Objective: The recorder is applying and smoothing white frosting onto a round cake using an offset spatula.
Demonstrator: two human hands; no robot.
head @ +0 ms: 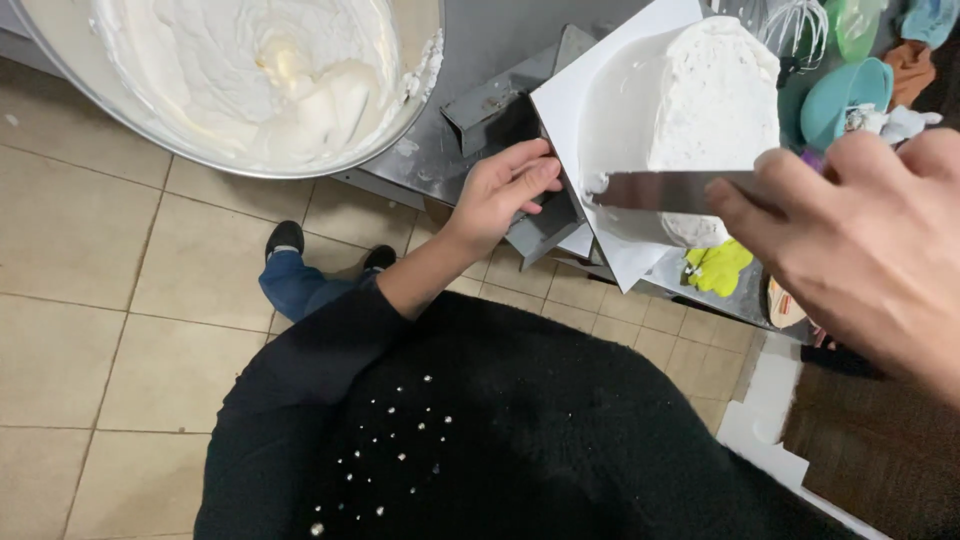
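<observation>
Your right hand [860, 220] is closed around the near end of a flat metal scraper [670, 190], fingers curled over the top of the blade, and you hold its long edge against the side of the white frosted cake [715, 100] just beyond your fingertips. Your left hand [500, 190] reaches out ahead of your chest, fingers bent and resting on the edge of the grey metal turntable stand [535, 225] under the cake's white board [575, 100]; it looks like a light grip on the rim rather than a full clasp, though how tightly it holds I cannot tell.

The cake stands between your two hands, nearer the right one, on the board on the steel counter [470, 40]. Its top and the side facing you are already covered in white cream, but the surface looks rough and uneven, with a smear gathered at the blade's tip. So I judge the coating is on and the smoothing only partly done.

Beyond your left hand sits a large metal bowl [240, 80] with plenty of whipped cream in it. Past your right hand lie a whisk [795, 30], some teal and green bowls [840, 95] and a yellow-green cloth [718, 265] below the blade.
</observation>
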